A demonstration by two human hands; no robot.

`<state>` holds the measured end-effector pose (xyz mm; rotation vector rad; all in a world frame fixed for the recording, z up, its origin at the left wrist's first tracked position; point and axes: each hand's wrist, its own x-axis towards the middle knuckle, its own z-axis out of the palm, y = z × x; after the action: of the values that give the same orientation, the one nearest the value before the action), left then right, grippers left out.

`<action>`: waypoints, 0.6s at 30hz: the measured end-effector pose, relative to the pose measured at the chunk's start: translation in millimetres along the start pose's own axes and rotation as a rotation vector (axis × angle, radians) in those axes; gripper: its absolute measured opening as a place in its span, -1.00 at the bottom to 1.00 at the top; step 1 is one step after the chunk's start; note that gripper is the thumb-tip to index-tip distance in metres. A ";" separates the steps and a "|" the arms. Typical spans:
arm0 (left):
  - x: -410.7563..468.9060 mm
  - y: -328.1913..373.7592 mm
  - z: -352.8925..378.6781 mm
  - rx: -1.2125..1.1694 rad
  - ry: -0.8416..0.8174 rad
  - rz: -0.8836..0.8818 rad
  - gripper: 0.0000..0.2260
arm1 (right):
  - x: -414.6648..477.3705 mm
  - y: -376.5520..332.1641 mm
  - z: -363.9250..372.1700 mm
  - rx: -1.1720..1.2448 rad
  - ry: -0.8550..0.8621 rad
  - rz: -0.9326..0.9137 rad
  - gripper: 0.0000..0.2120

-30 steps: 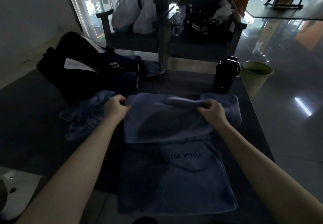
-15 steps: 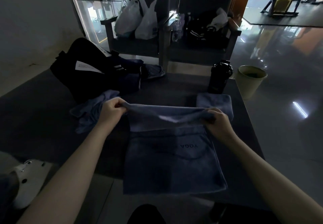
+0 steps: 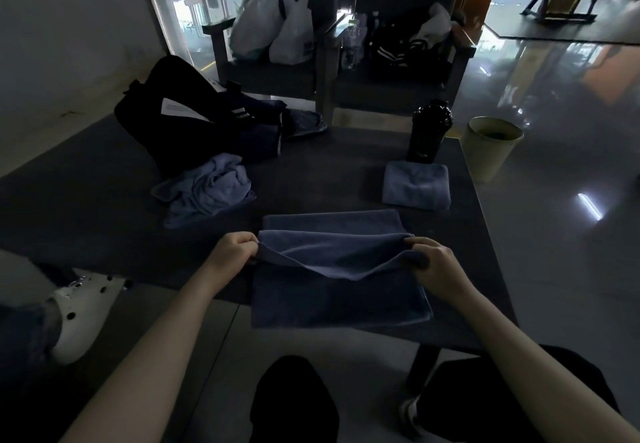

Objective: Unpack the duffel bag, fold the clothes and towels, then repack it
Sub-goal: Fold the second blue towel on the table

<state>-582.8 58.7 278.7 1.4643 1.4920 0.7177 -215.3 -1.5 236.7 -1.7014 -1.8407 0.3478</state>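
Since the earlier frame the printed lettering has gone under the fold, and the held edge has come closer to the person. Left hand (image 3: 235,252) pinches the left corner of the lifted layer and right hand (image 3: 438,264) pinches the right corner, fingers curled on the cloth. The towel (image 3: 339,300) lies at the near edge of the table (image 3: 104,179), its long axis running side to side between the hands. Its near hem lies straight toward the person from both hands, about equally far from each, so the next pull probably wants to be even. One folded towel (image 3: 415,184) sits by the bottle (image 3: 429,129), and a crumpled towel (image 3: 207,193) waits beside the duffel bag (image 3: 173,124).
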 end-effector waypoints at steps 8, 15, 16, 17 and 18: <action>-32.9 -17.2 3.4 0.133 -0.082 -0.071 -0.84 | -41.4 0.0 -11.6 -0.052 0.020 -0.006 -0.74; -47.8 -23.6 10.4 0.060 0.021 -0.067 -0.82 | -58.5 -3.8 -10.6 -0.040 0.000 0.030 -0.75; -48.7 -24.6 11.2 0.086 0.023 -0.065 -0.83 | -59.8 -3.0 -10.6 -0.045 -0.018 0.055 -0.76; -49.1 -26.2 12.1 0.118 0.022 -0.066 -0.84 | -61.0 -3.1 -10.8 -0.050 -0.044 0.079 -0.76; -49.1 -28.2 13.0 0.146 0.024 -0.066 -0.84 | -62.3 -3.7 -10.7 -0.058 -0.078 0.097 -0.77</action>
<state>-589.2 4.8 258.0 1.5116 1.6323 0.5985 -212.2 -64.5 231.7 -1.8449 -1.8439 0.4088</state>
